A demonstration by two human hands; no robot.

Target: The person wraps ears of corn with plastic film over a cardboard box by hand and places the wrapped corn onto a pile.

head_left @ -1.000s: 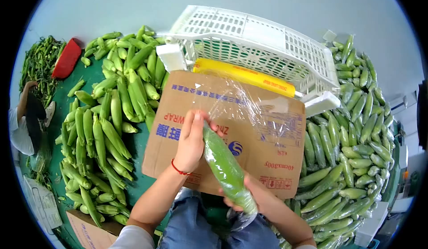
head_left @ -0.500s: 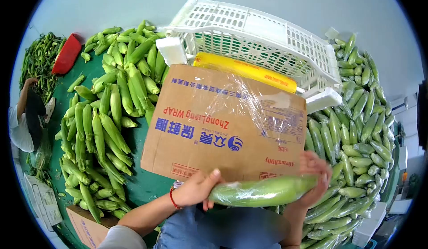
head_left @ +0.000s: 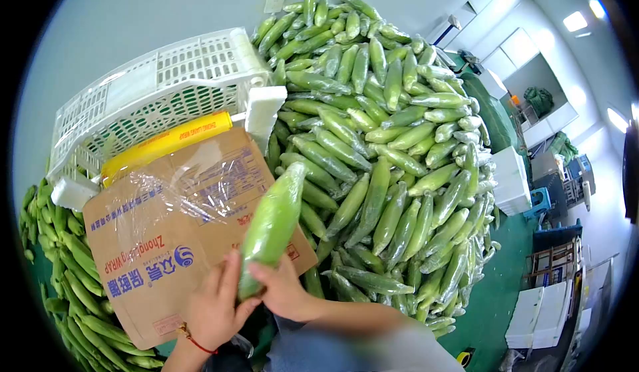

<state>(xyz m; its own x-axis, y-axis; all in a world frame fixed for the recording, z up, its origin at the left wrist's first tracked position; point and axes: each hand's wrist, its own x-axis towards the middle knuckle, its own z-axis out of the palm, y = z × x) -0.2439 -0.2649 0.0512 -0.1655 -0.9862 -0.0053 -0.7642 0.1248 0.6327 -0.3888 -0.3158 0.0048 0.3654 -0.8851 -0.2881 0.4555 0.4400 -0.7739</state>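
A film-wrapped ear of corn (head_left: 271, 215) stands nearly upright over the right edge of the cardboard box, its lower end between my two hands. My left hand (head_left: 214, 300), with a red string at the wrist, has its fingers closed against the ear's lower left side. On the other side, my right hand (head_left: 285, 291) grips the same lower end. Loose clear film (head_left: 166, 195) lies across the cardboard box (head_left: 143, 239). Behind the box is a yellow roll of wrap (head_left: 170, 144).
A white plastic crate (head_left: 156, 82) stands behind the roll, with a white foam block (head_left: 264, 112) at its right. Wrapped corn (head_left: 393, 172) is heaped at the right. Unwrapped corn (head_left: 83, 299) lies at the left. White boxes (head_left: 540, 312) stand far right.
The view has swung to the right, showing more of the wrapped heap. The wrapped ear has turned from lying level to nearly upright, and both hands have come together at its lower end.
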